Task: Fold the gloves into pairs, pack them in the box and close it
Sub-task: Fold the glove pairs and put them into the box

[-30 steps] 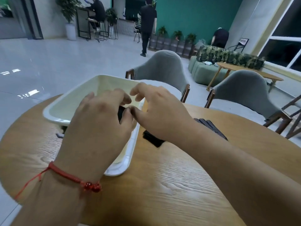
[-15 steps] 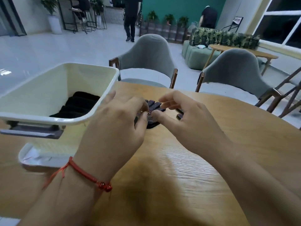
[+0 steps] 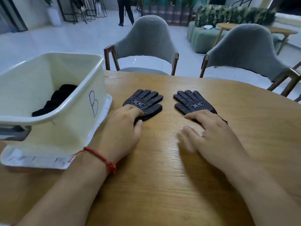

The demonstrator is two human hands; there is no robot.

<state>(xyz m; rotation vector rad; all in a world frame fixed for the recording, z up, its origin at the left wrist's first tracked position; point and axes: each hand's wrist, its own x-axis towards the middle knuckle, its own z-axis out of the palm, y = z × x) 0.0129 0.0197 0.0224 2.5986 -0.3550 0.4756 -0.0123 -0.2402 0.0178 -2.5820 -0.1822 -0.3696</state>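
- 2 dotted knit gloves lying flat on worktop point(image 3: 154, 185), dots up, fingers pointing away, apart from each other: 1st glove point(image 3: 144, 101) near box point(image 3: 73, 128), 2nd glove point(image 3: 193, 101) to its right.
- Left grip point(image 3: 120, 132): fingers lying on cuff of 1st glove, thumb touching cuff's near edge. Cannot tell whether it is pinching or only pressing.
- Right grip point(image 3: 211, 137): released, flat fingers resting on cuff of 2nd glove, thumb blurred, off the glove.
- Box standing open on a flat white piece, prob. its lid point(image 3: 32, 160). Dark bundles point(image 3: 55, 98), prob. gloves, lying inside.
- Handling est.: gloves looking light, soft, floppy, so sagging if lifted by 1 corner. Dots prob. dragging on wood & on each other. Sliding 1 over the other is risking bunching; lifting & laying down is looking safer.
- Where to hold: cuff edge, thumb under + fingers on top. For the fold, 1 grip taking cuff end, other pinning finger end.
- Not fragile. Main risk = fold springing open en route to box.
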